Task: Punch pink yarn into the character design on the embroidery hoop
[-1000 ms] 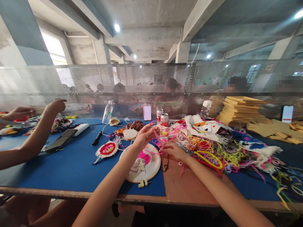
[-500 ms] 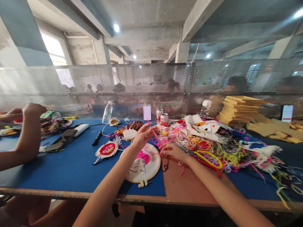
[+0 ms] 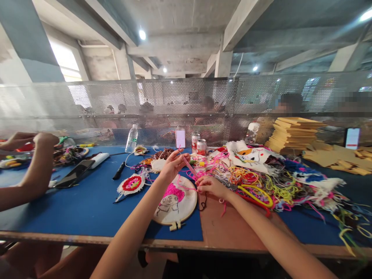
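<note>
At frame centre, left hand (image 3: 173,166) and right hand (image 3: 209,185) pinch a taut pink yarn strand (image 3: 190,167); it may snag the tangled multicoloured yarn pile (image 3: 261,184).

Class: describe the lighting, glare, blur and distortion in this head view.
Head view: ceiling lamp and window blow out to white glare; wide-angle lens bends the table edge; people behind the mesh screen are blurred; hands and embroidery hoop are sharp.
</note>
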Tool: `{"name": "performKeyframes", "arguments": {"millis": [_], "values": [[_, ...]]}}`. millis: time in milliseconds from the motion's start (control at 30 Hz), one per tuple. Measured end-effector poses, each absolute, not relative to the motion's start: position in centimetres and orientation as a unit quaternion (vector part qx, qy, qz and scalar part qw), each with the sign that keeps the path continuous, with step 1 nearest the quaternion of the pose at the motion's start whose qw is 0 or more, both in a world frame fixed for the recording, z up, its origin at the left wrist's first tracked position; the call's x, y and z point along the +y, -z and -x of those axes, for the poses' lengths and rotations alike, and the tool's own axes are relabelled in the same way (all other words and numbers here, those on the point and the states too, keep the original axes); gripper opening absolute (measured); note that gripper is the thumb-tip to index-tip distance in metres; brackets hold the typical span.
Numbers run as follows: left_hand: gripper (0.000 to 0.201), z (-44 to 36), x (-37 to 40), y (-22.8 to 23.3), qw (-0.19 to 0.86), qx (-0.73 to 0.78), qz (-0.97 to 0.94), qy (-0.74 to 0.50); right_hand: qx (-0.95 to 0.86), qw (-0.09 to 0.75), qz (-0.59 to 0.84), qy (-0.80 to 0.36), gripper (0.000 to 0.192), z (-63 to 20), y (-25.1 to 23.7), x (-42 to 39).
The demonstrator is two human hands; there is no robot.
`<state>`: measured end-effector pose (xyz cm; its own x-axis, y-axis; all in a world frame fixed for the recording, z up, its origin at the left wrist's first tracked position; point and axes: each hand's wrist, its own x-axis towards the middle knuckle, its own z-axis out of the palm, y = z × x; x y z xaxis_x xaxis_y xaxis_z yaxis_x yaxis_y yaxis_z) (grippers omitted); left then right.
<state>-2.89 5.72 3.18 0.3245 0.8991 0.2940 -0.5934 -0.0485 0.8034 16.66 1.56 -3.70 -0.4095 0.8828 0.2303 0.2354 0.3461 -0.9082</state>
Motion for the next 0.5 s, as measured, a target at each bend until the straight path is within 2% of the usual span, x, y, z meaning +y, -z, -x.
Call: {"name": "performKeyframes", "arguments": {"millis": [367,500], "values": [[0.033,3.27,6.06,-3.27,0.664,0.174,-0.456,-0.567,-0.711,0.393,0.383,-0.439,0.023,-16.56,3.64,1.4],[0.033,3.25,6.11,-3.18,0.654,0.172,-0.463,-0.573,-0.727,0.382,0.386,-0.42,0.03,-16.47,3.44,1.26]]}}
